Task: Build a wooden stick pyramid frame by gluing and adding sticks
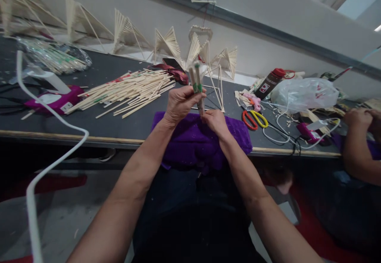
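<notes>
The step looks like getting a stick bundle (195,76) ready, and the next move calls for a firm grip. The left hand (179,103) pinches its middle; the right hand (215,121) holds its lower end. It stands nearly upright over the purple cloth (202,140), pale with green marks, maybe wrapped, but it's blurry.

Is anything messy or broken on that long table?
A bit messy, yes: the pile of loose sticks fans out unevenly, ends pointing different ways. Small pale bits lie scattered right of the scissors. Nothing looks clearly broken, though the bundle in the hands is too blurry to check.
</notes>
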Action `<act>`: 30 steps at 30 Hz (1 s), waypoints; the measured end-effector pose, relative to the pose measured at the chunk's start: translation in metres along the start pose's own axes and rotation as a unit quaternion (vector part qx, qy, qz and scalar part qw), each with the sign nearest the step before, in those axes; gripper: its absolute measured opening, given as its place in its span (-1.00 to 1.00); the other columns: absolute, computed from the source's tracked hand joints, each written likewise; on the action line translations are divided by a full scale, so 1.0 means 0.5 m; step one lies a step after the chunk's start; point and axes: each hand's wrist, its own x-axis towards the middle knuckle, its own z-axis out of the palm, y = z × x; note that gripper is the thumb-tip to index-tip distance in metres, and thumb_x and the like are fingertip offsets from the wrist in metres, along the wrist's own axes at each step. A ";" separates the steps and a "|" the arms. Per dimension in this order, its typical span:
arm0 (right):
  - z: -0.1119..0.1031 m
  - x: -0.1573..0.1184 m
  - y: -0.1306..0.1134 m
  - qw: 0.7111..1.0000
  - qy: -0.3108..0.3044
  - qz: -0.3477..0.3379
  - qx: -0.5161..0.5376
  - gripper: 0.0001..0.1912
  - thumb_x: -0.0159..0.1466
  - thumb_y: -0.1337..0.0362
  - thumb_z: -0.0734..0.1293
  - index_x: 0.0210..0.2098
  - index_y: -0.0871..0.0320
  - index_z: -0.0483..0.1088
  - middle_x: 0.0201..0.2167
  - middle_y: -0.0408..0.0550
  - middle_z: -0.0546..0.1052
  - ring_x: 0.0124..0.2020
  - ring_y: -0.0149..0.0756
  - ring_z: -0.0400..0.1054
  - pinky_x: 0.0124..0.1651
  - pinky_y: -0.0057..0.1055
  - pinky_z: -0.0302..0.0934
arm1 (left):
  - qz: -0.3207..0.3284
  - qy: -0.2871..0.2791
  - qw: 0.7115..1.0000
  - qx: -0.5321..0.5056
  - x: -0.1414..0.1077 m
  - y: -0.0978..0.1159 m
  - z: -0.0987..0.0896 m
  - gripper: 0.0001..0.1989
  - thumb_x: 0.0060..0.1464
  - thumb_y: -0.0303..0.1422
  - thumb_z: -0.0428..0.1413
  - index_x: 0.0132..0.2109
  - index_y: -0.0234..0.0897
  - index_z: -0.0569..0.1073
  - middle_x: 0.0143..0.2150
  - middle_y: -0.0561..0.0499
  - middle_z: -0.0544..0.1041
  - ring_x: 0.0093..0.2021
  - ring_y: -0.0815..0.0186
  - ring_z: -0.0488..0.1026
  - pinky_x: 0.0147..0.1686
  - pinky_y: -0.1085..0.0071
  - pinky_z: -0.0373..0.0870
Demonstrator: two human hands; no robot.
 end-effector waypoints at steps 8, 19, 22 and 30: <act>0.001 0.001 -0.004 0.997 -0.007 -0.005 0.080 -0.74 0.09 0.21 0.22 -0.66 0.13 0.39 -0.71 -0.22 0.29 -0.59 -0.42 0.13 -0.47 -0.44 -0.09 | 0.142 -0.031 0.979 0.144 -0.015 0.041 0.025 -0.80 0.19 -0.21 0.19 -0.24 -0.17 0.67 -0.36 0.03 0.62 -0.34 0.33 0.50 -0.26 0.42 0.36; 0.002 0.003 -0.008 0.959 0.049 -0.046 0.277 -0.71 0.11 0.10 0.32 -0.63 0.13 0.32 -0.71 -0.30 0.22 -0.61 -0.49 0.05 -0.49 -0.50 -0.05 | -0.135 0.162 0.957 -0.200 0.025 0.009 -0.012 -0.89 -0.04 -0.36 0.32 -0.31 -0.18 0.56 -0.43 0.18 0.60 -0.40 0.41 0.52 -0.31 0.38 0.52; -0.004 -0.002 -0.014 0.946 0.105 -0.052 0.304 -0.66 0.17 0.03 0.31 -0.59 0.12 0.33 -0.68 -0.29 0.24 -0.59 -0.48 0.08 -0.44 -0.50 0.03 | -0.173 0.171 0.941 -0.237 0.038 0.003 -0.015 -0.83 -0.11 -0.37 0.34 -0.30 -0.17 0.55 -0.42 0.21 0.62 -0.37 0.41 0.53 -0.36 0.41 0.53; -0.006 -0.016 -0.030 0.983 0.144 -0.108 0.048 -0.60 0.31 0.08 0.27 -0.59 0.12 0.28 -0.59 -0.23 0.32 -0.48 -0.46 0.20 -0.35 -0.47 -0.03 | -0.129 0.182 0.961 -0.162 0.031 -0.004 0.000 -0.79 -0.24 -0.38 0.37 -0.35 -0.31 0.61 -0.47 0.09 0.62 -0.49 0.38 0.51 -0.51 0.45 0.51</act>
